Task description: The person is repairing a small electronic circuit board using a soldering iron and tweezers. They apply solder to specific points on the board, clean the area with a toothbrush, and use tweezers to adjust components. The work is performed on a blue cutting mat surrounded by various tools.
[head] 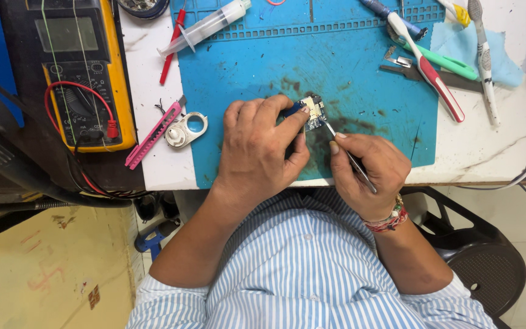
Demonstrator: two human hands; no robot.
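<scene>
A: From the head camera, what are the hands doing?

B: The left hand (pixel 262 148) is pinching a small circuit board (pixel 313 109) between its fingers on a blue mat (pixel 245 73) covering the worktop (pixel 147 79). The right hand (pixel 369 173), fingers clamped on metal tweezers (pixel 349 156), is touching their tip to the board

The person wears a shirt (pixel 312 268) with thin blue and white vertical stripes, its sleeves rolled up above the elbows. A red, white and green beaded bracelet (pixel 389 220) circles the right wrist. Both hands are bare.
</scene>
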